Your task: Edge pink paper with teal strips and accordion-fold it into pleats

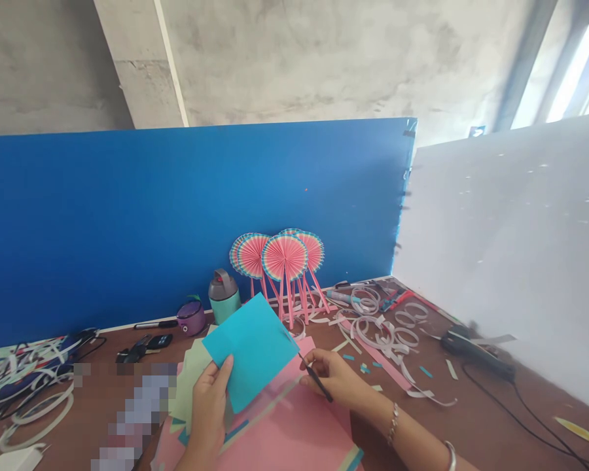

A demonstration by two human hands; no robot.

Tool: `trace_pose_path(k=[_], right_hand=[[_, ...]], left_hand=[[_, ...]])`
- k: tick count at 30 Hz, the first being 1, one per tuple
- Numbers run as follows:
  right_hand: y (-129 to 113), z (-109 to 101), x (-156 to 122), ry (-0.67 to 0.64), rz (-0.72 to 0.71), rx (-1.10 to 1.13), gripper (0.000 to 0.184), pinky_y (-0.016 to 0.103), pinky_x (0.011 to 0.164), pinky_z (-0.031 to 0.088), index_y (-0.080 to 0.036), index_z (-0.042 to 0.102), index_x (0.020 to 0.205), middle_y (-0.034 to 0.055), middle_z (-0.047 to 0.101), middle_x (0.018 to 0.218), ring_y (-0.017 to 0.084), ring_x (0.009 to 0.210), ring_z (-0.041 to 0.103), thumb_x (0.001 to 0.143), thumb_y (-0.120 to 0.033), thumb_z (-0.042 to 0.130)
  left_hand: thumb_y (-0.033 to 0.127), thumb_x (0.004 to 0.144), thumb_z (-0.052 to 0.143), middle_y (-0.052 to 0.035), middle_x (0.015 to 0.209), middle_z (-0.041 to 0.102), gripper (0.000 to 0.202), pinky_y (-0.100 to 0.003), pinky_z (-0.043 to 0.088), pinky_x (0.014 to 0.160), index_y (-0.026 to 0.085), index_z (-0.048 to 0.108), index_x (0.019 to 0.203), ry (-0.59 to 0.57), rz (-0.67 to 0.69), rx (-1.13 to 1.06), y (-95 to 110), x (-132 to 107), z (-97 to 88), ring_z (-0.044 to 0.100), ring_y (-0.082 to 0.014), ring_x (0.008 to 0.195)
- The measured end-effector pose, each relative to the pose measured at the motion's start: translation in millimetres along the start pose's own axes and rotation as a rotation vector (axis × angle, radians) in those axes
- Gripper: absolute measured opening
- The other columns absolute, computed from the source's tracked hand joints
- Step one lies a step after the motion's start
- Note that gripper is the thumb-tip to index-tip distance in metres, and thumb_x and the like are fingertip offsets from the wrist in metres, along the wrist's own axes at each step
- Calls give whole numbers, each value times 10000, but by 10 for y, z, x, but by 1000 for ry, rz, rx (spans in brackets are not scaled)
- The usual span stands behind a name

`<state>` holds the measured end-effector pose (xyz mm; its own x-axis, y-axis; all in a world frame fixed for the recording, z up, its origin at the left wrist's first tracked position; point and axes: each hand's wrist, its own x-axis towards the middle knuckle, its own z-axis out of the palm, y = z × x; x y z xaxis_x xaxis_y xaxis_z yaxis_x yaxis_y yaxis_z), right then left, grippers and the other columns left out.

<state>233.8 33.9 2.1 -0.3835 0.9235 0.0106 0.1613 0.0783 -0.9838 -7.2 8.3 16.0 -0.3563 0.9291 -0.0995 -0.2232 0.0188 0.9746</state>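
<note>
My left hand [209,409] grips a teal paper sheet [252,348] by its lower edge and holds it tilted above the table. My right hand [334,377] is closed round a thin black tool, likely a pen or small scissors [315,378], whose tip meets the sheet's right edge. Beneath both hands lies a stack of pink paper [285,428], with pale green sheets [190,379] showing under the teal one. Bracelets ring my right wrist.
Several pink pleated paper fans on sticks [282,261] lean on the blue partition [177,216]. Beside them stand a teal-lidded bottle [223,296] and a purple round gadget [191,317]. White paper strips and rings [380,324] litter the brown table; a black glue gun [476,350] with cord lies right.
</note>
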Motion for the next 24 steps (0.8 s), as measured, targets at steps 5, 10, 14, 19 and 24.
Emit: trace_pose_path(k=[5,10,14,19,24], right_hand=[[52,-2,19,-11,-14,12,295,176,415,247,-164,544,819,-85,442,502,51,438,351,664,-342,721],[71,-15,20,-1,-26,19,306,180,431,252,-165,532,854,-82,431,523,55,462,350,695,-367,698],[58,-9,14,20,-31,53,314,183,433,255,-175,514,885,-97,415,497,55,445,341,695,-350,693],[44,-5,4,21,-15,57,385,172,415,242,-206,475,998,-121,395,473,58,431,325,689,-305,682],[51,-11,7,27,-29,40,383,172,414,231,-209,471,1015,-126,375,469,59,433,317,697,-282,671]], left_hand=[[439,613,749,-50,922,722,409,-368,583,695,209,636,931,1,-103,-47,82,-68,48,671,-267,846],[430,579,776,-46,939,730,429,-369,600,707,209,651,925,-31,-114,-79,122,-121,86,668,-290,896],[436,585,777,-59,946,732,434,-389,597,731,202,664,933,-64,-101,-95,50,-90,65,666,-303,916],[425,598,778,-73,986,726,463,-401,582,780,181,652,971,-75,-111,-128,-32,-26,33,665,-296,938],[410,610,773,-72,1019,719,437,-410,568,827,188,655,967,-80,-112,-156,-30,-20,33,659,-295,961]])
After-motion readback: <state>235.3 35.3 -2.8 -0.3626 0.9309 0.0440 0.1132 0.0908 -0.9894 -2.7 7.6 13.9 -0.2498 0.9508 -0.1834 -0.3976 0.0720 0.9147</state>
